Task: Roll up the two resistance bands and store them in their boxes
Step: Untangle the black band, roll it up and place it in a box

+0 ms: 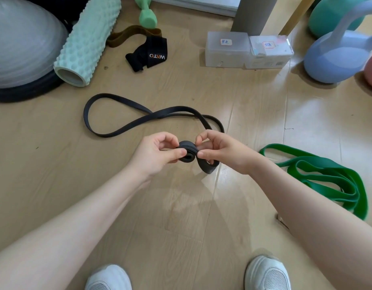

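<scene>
A black resistance band [118,114], partly wound into a small tight coil [187,151], is held above the wooden floor [180,206] between two bare hands. The left hand [157,153] pinches the coil's left side, thumb below and curled fingers [170,138] above; the right hand [220,151] pinches its right side in like manner, thumb tip touching the coil's edge. Below the right hand a short loose loop of the band hangs down, and from behind that hand the unrolled remainder runs onto the floor, lying in a crossed figure-of-eight that extends well to the left. The green resistance band [327,176] lies in loose overlapping folds on the floor just right of the right forearm, untouched. Farther away, two translucent plastic boxes [247,50] stand side by side, touching, each bearing a small label on its lid; the writing is too small to read. Left of the boxes lies a black strap printed "WATO" [149,53], with a brown fabric band [128,34] touching it. A mint foam roller [86,40] rests against a grey balance dome [24,45] at far left, and a green dumbbell [147,15] lies beyond. A blue kettlebell [337,57] stands at right. Two white shoes [266,273] appear at the lower edge.
</scene>
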Demonstrator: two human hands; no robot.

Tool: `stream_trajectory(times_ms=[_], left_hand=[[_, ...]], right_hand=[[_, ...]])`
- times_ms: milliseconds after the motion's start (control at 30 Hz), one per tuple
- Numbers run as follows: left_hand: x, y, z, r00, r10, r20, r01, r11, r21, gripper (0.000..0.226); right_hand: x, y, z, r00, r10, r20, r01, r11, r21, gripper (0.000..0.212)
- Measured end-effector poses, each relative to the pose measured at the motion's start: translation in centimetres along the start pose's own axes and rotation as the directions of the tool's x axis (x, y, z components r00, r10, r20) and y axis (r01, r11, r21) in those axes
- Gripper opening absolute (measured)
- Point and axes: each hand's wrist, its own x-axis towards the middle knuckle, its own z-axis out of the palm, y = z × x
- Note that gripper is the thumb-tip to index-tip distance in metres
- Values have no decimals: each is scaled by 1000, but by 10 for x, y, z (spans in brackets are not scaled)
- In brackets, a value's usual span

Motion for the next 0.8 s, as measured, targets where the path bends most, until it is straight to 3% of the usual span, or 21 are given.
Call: stream_trajectory(times_ms=[133,233,333,400,600,800], left_hand=[[0,2,1,993,-111,-44,99,970,-221,17],[0,3,3,976,-211,-51,164,871,-462,14],[0,4,6,960,-273,-65,176,764,-621,12],[0,3,9,954,-286,-90,166,755,-635,12],[-2,6,12,947,-275,-165,115,772,-625,16],[-7,9,13,943,-269,-194,86,764,-639,16]], right_hand=[[1,-2,8,997,-41,-65,45,998,49,25],[3,-3,24,945,-147,-292,143,989,-38,21],[3,-6,40,885,-138,-444,207,972,112,17],[3,-8,46,882,-82,-464,188,964,189,15],[5,-9,50,862,-11,-506,101,984,149,13],[0,-10,57,884,-15,-467,160,949,273,13]])
